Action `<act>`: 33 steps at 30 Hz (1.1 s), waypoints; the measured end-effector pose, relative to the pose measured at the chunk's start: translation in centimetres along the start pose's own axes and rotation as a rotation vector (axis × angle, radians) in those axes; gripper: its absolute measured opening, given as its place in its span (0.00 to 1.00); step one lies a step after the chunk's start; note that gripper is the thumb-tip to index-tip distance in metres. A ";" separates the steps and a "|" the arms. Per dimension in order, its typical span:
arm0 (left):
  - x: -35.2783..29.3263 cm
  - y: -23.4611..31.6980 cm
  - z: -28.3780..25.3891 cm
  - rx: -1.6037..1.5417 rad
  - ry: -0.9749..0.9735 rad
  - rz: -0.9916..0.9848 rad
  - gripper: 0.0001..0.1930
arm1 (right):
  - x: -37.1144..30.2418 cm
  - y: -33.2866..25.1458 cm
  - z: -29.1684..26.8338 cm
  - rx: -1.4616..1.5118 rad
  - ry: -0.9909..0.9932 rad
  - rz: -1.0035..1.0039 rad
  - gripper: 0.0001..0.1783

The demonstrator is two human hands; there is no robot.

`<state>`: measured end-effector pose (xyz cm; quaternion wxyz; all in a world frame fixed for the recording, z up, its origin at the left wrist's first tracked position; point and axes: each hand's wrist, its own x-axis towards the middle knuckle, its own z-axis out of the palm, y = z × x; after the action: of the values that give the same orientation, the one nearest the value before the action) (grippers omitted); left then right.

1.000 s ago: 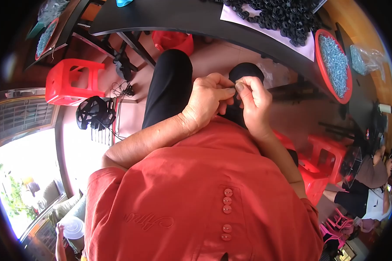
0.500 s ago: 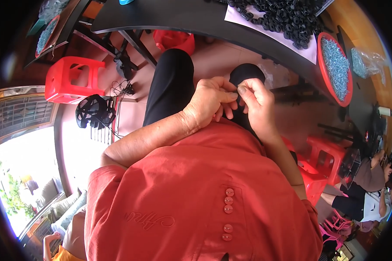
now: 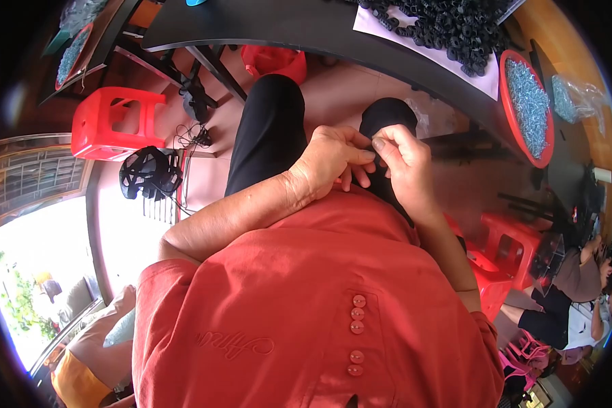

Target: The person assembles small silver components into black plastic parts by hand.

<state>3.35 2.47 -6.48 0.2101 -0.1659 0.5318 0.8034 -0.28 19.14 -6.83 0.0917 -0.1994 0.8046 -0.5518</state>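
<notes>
Above my lap, my left hand and my right hand meet with their fingertips together. Each pinches with thumb and forefinger, and a small dark piece seems to sit between them, mostly hidden by the fingers. Its kind is too small to make out. The other fingers of my left hand hang curled below the pinch. On the black table ahead lies a heap of small black plastic parts on a pale sheet. To its right rests a red tray full of small silvery-blue metal pieces.
A clear plastic bag lies beyond the tray. Red stools stand at left and right. Beneath the table sits a red bucket. Cables lie on the floor at left. Other people sit at far right and lower left.
My hands stay joined above my lap, with only slight finger movement. At lower left the other person has shifted, with more of an arm and orange clothing showing.
</notes>
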 end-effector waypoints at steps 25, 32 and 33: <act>-1.2 1.0 0.2 -0.005 -0.037 0.099 0.08 | 0.0 -1.6 -0.8 0.114 -0.005 0.034 0.05; -1.5 1.0 0.1 0.007 -0.042 0.152 0.07 | -0.1 -2.4 -0.2 -0.032 0.062 -0.090 0.04; -1.5 1.0 0.1 0.005 -0.040 0.154 0.07 | 0.0 -2.6 -0.1 -0.039 0.064 -0.088 0.04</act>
<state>4.14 1.96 -4.94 0.1585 -0.1080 0.5406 0.8191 0.28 18.43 -4.41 0.0377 -0.2185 0.8083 -0.5454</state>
